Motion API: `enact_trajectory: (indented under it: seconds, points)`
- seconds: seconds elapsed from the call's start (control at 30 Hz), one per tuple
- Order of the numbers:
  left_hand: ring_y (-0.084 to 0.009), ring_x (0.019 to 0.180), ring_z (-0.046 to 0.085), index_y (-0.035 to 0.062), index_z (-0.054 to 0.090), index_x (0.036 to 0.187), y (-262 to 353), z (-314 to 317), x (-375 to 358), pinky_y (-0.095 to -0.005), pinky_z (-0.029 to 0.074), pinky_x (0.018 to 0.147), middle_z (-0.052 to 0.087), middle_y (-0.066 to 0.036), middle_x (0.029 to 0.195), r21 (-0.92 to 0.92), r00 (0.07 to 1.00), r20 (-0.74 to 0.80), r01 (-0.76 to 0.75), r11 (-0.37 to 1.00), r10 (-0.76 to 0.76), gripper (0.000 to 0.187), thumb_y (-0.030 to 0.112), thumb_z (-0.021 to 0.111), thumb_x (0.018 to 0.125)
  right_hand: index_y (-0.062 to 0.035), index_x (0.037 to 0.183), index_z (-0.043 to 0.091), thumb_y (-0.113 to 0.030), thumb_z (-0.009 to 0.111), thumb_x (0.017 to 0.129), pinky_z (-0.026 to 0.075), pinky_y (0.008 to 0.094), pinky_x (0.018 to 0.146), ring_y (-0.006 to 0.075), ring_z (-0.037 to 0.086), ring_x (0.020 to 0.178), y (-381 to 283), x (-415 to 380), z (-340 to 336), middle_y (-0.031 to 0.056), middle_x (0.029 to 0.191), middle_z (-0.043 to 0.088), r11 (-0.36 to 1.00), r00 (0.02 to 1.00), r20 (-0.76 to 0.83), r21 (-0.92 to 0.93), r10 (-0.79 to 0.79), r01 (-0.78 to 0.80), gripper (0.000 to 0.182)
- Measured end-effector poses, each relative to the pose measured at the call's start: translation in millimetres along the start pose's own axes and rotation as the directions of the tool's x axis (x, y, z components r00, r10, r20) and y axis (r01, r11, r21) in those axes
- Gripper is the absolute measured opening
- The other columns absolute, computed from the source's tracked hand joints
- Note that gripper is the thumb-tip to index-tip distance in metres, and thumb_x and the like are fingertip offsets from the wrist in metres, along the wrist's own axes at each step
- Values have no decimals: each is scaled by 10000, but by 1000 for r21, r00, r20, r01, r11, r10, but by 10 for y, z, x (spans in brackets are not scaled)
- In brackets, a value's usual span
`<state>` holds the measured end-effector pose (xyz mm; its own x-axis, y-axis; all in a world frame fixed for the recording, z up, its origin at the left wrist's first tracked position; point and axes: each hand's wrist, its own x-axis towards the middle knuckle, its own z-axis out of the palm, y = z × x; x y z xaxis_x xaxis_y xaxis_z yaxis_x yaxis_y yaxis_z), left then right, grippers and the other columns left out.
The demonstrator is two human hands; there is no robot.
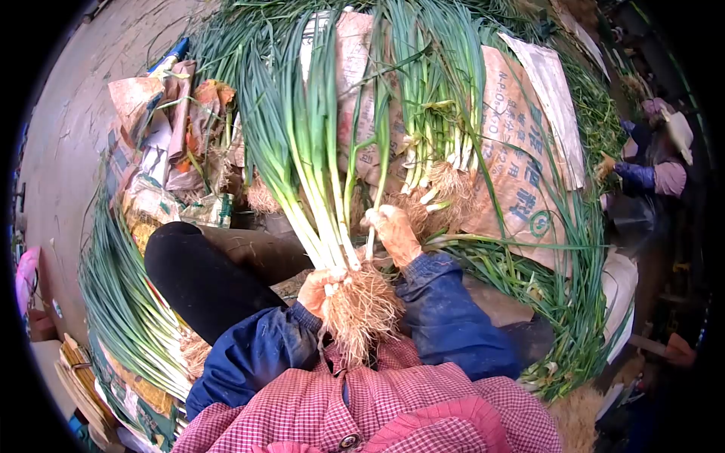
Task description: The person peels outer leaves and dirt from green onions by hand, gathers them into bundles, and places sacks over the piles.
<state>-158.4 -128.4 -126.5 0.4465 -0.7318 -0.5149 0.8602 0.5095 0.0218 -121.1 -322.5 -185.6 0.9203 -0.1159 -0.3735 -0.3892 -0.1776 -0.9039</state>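
My left hand (321,291) is closed around the lower stems of a bunch of green garlic (321,219), just above its roots. The bushy brown roots (362,309) hang over my lap, and the long leaves fan out away from me. My right hand (394,230) pinches one stalk at the right side of the bunch, a little above the roots. Beyond my right hand, another heap of green garlic (438,143) lies with its roots toward me. Parts of my left fingers are hidden behind the stems and roots.
Printed woven sacks (521,151) lie under and beside the heaps. More green garlic (136,302) is stacked at my left. Crumpled packaging (177,136) sits at the upper left. Another person (657,158) in blue sleeves is at the far right. Loose leaves (559,317) lie at right.
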Motion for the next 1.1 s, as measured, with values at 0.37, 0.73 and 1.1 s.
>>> enact_trajectory:
  seconds: [0.37,0.73,1.1]
  points:
    - [-185,707,474,20,359,1236,-140,344,81,-337,431,666,485,-89,866,-298,909,354,-113,948,220,636,195,619,683,135,1220,364,-227,642,792,483,353,738,262,598,810,-112,316,-1153,210,899,588,909,628,-759,-125,172,-399,625]
    - [-235,799,481,51,422,1117,-114,433,211,-370,455,702,490,-109,957,-391,912,269,-189,901,308,514,191,618,663,3,1156,437,-256,617,802,499,354,724,250,593,801,-760,-30,-965,156,939,584,772,927,-348,-624,-139,-118,474]
    - [-313,1158,444,28,487,1085,-39,492,108,-480,438,913,435,-152,1232,-197,957,228,-136,971,180,456,137,607,658,-36,843,535,-268,645,727,456,359,556,269,576,631,-592,687,-814,129,719,571,439,846,-370,-879,-384,-184,281]
